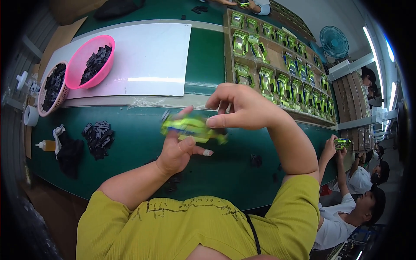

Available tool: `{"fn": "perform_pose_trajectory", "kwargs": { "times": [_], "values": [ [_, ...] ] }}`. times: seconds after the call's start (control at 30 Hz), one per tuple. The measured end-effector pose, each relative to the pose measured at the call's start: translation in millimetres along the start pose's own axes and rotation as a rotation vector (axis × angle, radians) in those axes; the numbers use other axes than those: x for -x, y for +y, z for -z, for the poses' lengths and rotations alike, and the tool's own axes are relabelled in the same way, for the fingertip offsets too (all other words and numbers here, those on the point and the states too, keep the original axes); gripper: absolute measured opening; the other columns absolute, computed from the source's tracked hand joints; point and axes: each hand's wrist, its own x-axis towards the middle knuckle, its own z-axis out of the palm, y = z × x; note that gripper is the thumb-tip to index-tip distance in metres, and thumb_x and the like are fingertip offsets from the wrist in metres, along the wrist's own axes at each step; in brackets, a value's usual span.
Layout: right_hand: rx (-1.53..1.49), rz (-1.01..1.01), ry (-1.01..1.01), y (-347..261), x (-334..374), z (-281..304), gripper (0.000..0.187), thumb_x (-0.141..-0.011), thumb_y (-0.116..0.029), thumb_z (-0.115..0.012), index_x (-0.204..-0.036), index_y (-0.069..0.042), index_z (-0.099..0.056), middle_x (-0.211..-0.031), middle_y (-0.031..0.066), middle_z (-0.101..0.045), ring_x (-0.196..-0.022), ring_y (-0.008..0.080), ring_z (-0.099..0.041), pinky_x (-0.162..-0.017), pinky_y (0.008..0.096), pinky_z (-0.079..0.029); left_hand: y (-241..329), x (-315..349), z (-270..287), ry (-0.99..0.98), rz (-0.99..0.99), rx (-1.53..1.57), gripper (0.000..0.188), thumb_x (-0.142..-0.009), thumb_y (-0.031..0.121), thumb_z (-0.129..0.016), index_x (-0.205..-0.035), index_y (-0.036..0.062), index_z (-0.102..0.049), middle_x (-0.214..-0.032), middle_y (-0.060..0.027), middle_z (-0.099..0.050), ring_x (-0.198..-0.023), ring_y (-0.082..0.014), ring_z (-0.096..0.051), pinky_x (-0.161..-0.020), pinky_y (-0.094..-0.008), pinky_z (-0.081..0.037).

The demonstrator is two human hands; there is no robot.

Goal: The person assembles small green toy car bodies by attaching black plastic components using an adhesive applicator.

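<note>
A lime-green plastic part (190,128) with blue and dark patches, smeared by motion, is held above the green table. My left hand (175,151) grips it from below, its thumb in front and other fingers behind; one fingertip wears a white cover. My right hand (242,106) is at the part's right end. Its thumb overlaps the edge there, while the bent fingers stay apart from the thumb; whether the thumb presses on the part I cannot tell. Small black pieces (256,160) lie on the table to the right, below my right hand.
A pink bowl (110,65) and a woven basket (44,108) hold black pieces; the bowl overlaps a white board (167,56). A black pile (98,138), an amber bottle (47,145) and dark cloth (69,158) lie left. A cardboard tray (271,56) holds green parts. Co-workers sit right.
</note>
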Motion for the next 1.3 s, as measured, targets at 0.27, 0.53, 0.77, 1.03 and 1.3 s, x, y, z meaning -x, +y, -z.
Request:
{"fn": "perform_pose_trajectory", "kwargs": {
  "times": [0.27,0.53,0.77,1.03,1.3],
  "values": [
    [0.86,-0.733,0.725,138,-63,111,0.048,-0.084,-0.044,-0.06,-0.113,-0.006,-0.064,-0.123,0.0182,-0.058,-0.108,0.0328,-0.06,-0.09,0.0444,-0.049,-1,-1,7,0.079,0.18,0.044,0.044,-0.085,0.014,-0.063,-0.124,0.0104,-0.043,-0.103,-0.0103,-0.059,-0.093,-0.0219,-0.064,-0.069,-0.0396,-0.058],
    [0.768,-1.005,0.758,179,-52,128,0.053,-0.08,-0.048,-0.062,-0.115,-0.009,-0.066,-0.122,0.0168,-0.061,-0.111,0.0324,-0.06,-0.091,0.0417,-0.05,-5,-12,8,0.053,0.214,0.018,0.044,-0.084,0.012,-0.062,-0.123,0.0084,-0.043,-0.108,-0.0139,-0.058,-0.095,-0.0241,-0.063,-0.076,-0.0404,-0.057],
    [0.528,-0.424,0.769,111,-1,101,0.039,-0.083,-0.038,-0.065,-0.096,-0.001,-0.068,-0.079,0.0087,-0.067,-0.071,0.0167,-0.062,-0.065,0.0306,-0.049,-7,-15,15,-0.051,0.095,-0.087,0.062,-0.083,0.006,-0.059,-0.139,0.006,-0.032,-0.125,-0.0219,-0.053,-0.11,-0.0292,-0.059,-0.093,-0.0408,-0.051],
    [0.35,-0.407,0.675,23,175,-45,0.028,-0.084,-0.03,-0.066,-0.085,-0.002,-0.068,-0.07,0.0078,-0.065,-0.065,0.018,-0.062,-0.063,0.0292,-0.048,-2,19,-24,-0.133,-0.009,-0.358,0.044,-0.086,0.021,-0.066,-0.121,0.0021,-0.047,-0.098,-0.0126,-0.066,-0.093,-0.0192,-0.064,-0.081,-0.0319,-0.051],
    [0.155,-0.861,1.041,69,290,-113,0.034,-0.078,-0.033,-0.072,-0.089,-0.001,-0.069,-0.082,0.0116,-0.068,-0.075,0.0233,-0.065,-0.07,0.0314,-0.05,-5,39,-53,-0.254,-0.279,-1.139,0.036,-0.08,0.037,-0.074,-0.092,0.0055,-0.061,-0.08,-0.0087,-0.063,-0.07,-0.0181,-0.059,-0.063,-0.0305,-0.048]
  ]
}}
